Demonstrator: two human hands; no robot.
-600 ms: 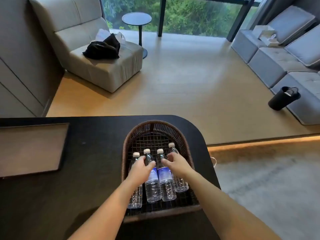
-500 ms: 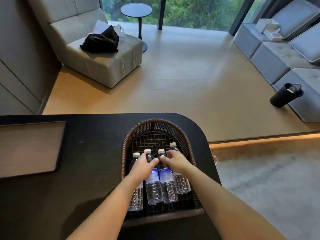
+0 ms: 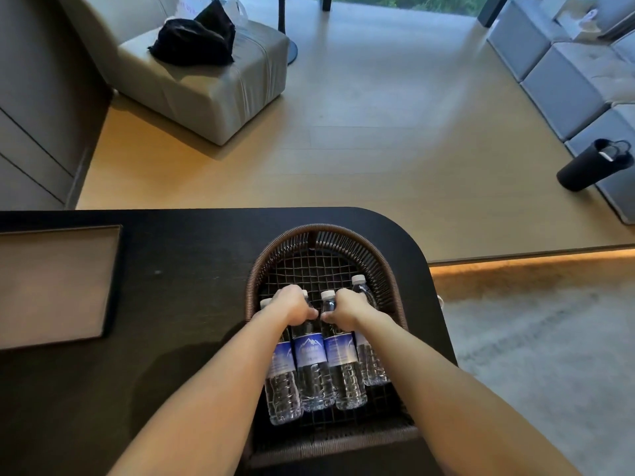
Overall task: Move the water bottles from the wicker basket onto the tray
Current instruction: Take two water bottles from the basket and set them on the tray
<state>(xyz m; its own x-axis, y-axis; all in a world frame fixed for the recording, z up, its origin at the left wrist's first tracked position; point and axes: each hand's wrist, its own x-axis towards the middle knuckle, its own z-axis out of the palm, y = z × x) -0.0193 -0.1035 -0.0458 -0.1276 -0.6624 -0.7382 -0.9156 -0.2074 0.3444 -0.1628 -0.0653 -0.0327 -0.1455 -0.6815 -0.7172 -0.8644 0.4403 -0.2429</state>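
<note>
Water bottles (image 3: 311, 365), four clear plastic ones with blue labels, lie side by side in the brown oval wicker basket (image 3: 388, 269) on the black table (image 3: 178, 269). Far left sits the flat brown rectangular tray (image 3: 51, 286). Left hand (image 3: 293, 305) grips a middle bottle's neck; right hand (image 3: 345, 312) grips the next one's.

Four water bottles (image 3: 312, 365), one wicker basket (image 3: 395, 297), one tray (image 3: 51, 286)

We are looking across a pale wooden plank floor (image 3: 378, 139) toward a beige upholstered armchair (image 3: 206, 80), where a crumpled black cloth (image 3: 194, 42) is lying; a grey cushioned modular sofa (image 3: 567, 77) is lining the right side.
</note>
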